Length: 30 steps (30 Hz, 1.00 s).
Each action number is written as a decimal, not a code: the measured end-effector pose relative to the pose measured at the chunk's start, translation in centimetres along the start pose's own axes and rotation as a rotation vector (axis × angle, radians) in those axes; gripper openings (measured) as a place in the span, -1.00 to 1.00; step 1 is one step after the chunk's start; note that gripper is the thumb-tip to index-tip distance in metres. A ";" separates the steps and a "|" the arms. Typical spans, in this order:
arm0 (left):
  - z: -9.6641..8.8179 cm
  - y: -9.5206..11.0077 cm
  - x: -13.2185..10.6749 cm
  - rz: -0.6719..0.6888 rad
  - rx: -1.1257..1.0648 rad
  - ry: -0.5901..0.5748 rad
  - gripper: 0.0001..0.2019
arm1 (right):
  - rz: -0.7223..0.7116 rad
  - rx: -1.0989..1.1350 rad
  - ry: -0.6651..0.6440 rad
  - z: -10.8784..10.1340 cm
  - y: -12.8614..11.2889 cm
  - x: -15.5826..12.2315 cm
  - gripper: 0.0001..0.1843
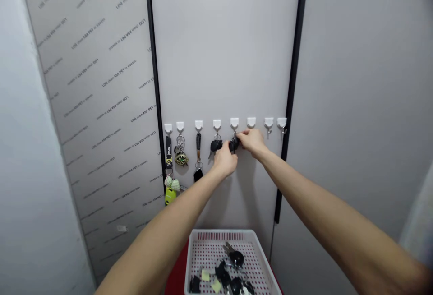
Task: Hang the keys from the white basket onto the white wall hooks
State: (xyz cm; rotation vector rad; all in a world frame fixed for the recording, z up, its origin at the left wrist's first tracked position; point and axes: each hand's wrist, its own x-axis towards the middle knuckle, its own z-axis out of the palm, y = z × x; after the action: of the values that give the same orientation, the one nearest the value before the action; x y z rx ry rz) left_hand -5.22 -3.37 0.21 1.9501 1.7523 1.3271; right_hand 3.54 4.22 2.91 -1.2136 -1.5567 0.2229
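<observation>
A row of white wall hooks (251,122) runs across the grey panel. My right hand (252,143) is closed on a black car key (233,144) hanging under the fifth hook (234,122). My left hand (226,162) is closed just below and left of that key, beside another black key (215,145) on the fourth hook; I cannot make out what its fingers hold. The three hooks on the left carry key rings: a black strap with shell charms and a yellow tag (170,195), a round green charm (181,159), and a braided strap (198,144).
A white perforated basket (198,245) stands below on a red surface, holding several black keys (233,256) and yellow tags. The three rightmost hooks (269,122) are bare. Black vertical strips (292,87) edge the panel. A film-covered panel (101,105) stands at left.
</observation>
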 end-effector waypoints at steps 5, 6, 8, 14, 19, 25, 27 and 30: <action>1.3 -4.2 -3.1 0.022 -0.043 -0.106 -0.55 | -0.051 0.063 0.105 -0.5 2.1 -3.9 -0.68; 1.7 -5.6 -4.1 0.012 -0.045 -0.138 -0.57 | -0.058 0.056 0.119 -0.4 2.9 -5.4 -0.66; 2.9 -8.7 -6.5 -0.023 -0.043 -0.214 -0.62 | -0.059 0.033 0.024 0.3 5.1 -9.2 -0.67; 6.8 -17.0 -14.5 -0.220 0.058 -0.372 -0.60 | -0.103 -0.173 -0.741 3.8 12.4 -21.7 -0.74; 7.9 -18.3 -17.0 -0.168 0.196 -0.532 -0.57 | -0.087 -0.415 -0.790 4.4 14.5 -24.6 -0.64; 8.1 -18.3 -16.9 -0.241 0.220 -0.571 -0.71 | -0.084 -0.440 -0.789 4.0 13.9 -24.3 -0.68; 8.1 -18.4 -16.9 -0.265 0.183 -0.507 -0.76 | -0.125 -0.403 -0.734 3.8 13.7 -24.5 -0.72; 7.9 -18.3 -16.9 -0.297 0.089 -0.389 -0.82 | -0.183 -0.299 -0.787 3.6 13.5 -24.9 -0.73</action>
State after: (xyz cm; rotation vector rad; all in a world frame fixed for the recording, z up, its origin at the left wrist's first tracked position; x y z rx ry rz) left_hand -10.45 -9.96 -24.50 1.7528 1.8318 0.7280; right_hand 5.35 -7.28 -23.16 -1.2718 -2.4413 0.3871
